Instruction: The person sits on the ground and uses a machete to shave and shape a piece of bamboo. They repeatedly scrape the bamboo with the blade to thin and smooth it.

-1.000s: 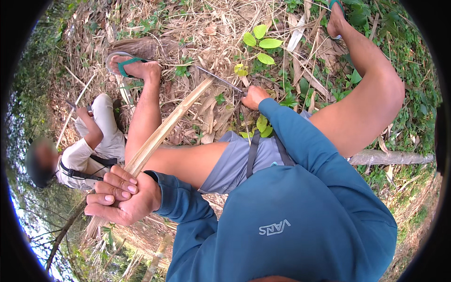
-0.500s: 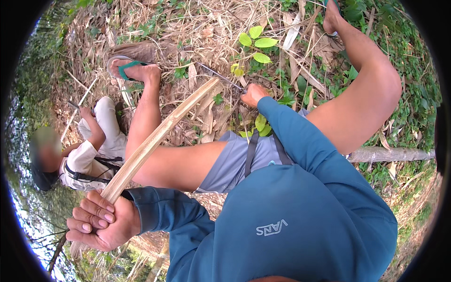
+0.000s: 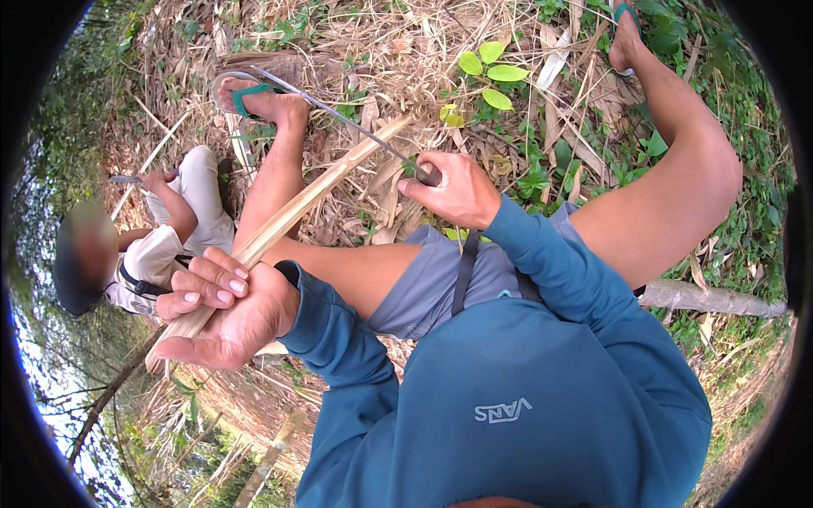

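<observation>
A long, pale split-wood stick (image 3: 318, 196) slants from lower left to upper middle across my bare thigh. Near its lower end, my left hand (image 3: 233, 309) has its fingers curled over the wood, palm turned upward and thumb stretched out. My right hand (image 3: 464, 190) grips the dark handle of a long thin-bladed knife (image 3: 339, 117), right of the stick's far end. The blade points up and left toward my sandalled foot (image 3: 262, 106), crossing above the stick's tip; whether it touches the wood I cannot tell.
At the left a person (image 3: 161, 258) in light clothes sits close by, holding a blade. A piece of log (image 3: 305, 68) lies beside my left foot. Dry leaves and green plants cover the ground. A thin trunk (image 3: 711, 298) lies at the right.
My right hand has drawn nearer to me and raised the knife, whose blade now shows longer. My left hand has moved up and right with the stick, its grip looser and thumb extended.
</observation>
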Demonstrator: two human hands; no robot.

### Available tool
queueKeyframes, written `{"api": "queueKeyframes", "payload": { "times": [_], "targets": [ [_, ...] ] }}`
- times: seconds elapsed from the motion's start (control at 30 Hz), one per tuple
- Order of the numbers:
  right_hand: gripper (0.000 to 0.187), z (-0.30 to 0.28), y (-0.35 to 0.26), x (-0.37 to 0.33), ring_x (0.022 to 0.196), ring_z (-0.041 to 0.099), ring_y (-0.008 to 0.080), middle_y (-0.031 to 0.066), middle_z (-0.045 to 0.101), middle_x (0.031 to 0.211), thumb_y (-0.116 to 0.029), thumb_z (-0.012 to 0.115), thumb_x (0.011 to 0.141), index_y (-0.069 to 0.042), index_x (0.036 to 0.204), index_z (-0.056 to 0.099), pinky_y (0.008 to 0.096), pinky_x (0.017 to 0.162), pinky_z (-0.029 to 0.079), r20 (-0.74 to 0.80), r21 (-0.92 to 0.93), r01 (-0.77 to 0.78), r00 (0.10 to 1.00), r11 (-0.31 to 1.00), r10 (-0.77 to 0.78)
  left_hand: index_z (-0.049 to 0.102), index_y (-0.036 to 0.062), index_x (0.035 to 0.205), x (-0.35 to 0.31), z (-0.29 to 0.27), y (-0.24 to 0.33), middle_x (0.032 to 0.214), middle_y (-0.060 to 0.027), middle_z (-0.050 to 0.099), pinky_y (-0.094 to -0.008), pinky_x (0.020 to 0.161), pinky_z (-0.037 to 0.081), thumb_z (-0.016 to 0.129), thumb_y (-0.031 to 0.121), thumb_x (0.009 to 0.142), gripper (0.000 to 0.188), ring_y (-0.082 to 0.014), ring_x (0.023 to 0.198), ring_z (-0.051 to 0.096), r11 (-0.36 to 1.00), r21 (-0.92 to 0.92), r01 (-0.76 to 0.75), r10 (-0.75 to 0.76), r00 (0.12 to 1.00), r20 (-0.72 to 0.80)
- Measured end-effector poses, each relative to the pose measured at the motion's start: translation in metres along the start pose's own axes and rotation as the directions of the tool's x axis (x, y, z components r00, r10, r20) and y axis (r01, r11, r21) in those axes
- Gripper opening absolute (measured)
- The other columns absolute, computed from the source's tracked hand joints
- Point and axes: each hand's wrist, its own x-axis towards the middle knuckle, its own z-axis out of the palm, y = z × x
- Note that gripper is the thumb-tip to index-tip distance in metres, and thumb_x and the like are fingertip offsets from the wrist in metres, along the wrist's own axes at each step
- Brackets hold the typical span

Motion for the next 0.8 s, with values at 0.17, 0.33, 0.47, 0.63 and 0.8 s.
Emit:
{"api": "queueKeyframes", "payload": {
  "times": [0.17,0.33,0.47,0.63,0.8],
  "targets": [
    [0.033,0.008,-0.024,-0.010,0.046,0.052,0.0248,0.0128,0.052,0.053,-0.032,0.073,0.076,-0.002,0.085,0.063,0.0370,0.050,0.042,0.068,0.038,0.091,0.993,0.995,-0.093,0.041,0.0049,0.075,-0.016,0.018,-0.001,0.052,-0.0017,0.031,-0.0225,0.038,0.025,0.036,0.078,0.085,0.074,-0.0107,0.040,0.028,0.996,-0.075,-0.052,0.058,0.995,0.087],
    [0.027,0.025,-0.024,-0.021,0.052,0.057,0.0349,0.0168,0.057,0.057,-0.028,0.073,0.073,-0.004,0.083,0.065,0.0422,0.051,0.043,0.039,-0.063,0.288,0.957,0.955,-0.286,0.038,0.0075,0.073,-0.027,0.017,0.002,0.053,-0.0013,0.029,-0.0235,0.038,0.024,0.037,0.072,0.089,0.066,-0.0103,0.040,0.026,0.986,-0.160,-0.035,0.042,0.998,0.037],
    [0.020,0.021,0.006,0.000,0.053,0.058,0.0368,0.0182,0.056,0.056,-0.023,0.067,0.072,-0.003,0.077,0.064,0.0440,0.053,0.045,0.039,-0.090,0.045,0.998,0.995,-0.042,0.036,0.0087,0.072,-0.030,0.019,0.001,0.051,-0.0004,0.026,-0.0235,0.036,0.021,0.039,0.068,0.091,0.062,-0.0102,0.038,0.023,0.995,-0.067,-0.076,0.077,0.997,0.017],
    [0.022,0.016,-0.002,-0.012,0.053,0.059,0.0342,0.0177,0.057,0.058,-0.023,0.066,0.073,-0.003,0.080,0.064,0.0419,0.054,0.046,0.173,-0.071,0.042,0.985,0.997,-0.030,0.036,0.0089,0.072,-0.032,0.013,0.002,0.051,0.0006,0.026,-0.0231,0.035,0.020,0.040,0.069,0.090,0.063,-0.0099,0.038,0.023,0.989,-0.093,-0.115,0.118,0.993,0.023],
    [0.020,0.017,-0.005,-0.004,0.055,0.059,0.0346,0.0166,0.057,0.060,-0.021,0.070,0.071,-0.004,0.078,0.062,0.0411,0.053,0.045,0.123,-0.052,0.180,0.977,0.982,-0.173,0.037,0.0096,0.072,-0.031,0.018,-0.002,0.052,0.0006,0.026,-0.0237,0.037,0.022,0.040,0.068,0.090,0.062,-0.0092,0.039,0.022,0.986,-0.149,-0.078,0.092,0.992,0.090]
  ]
}}
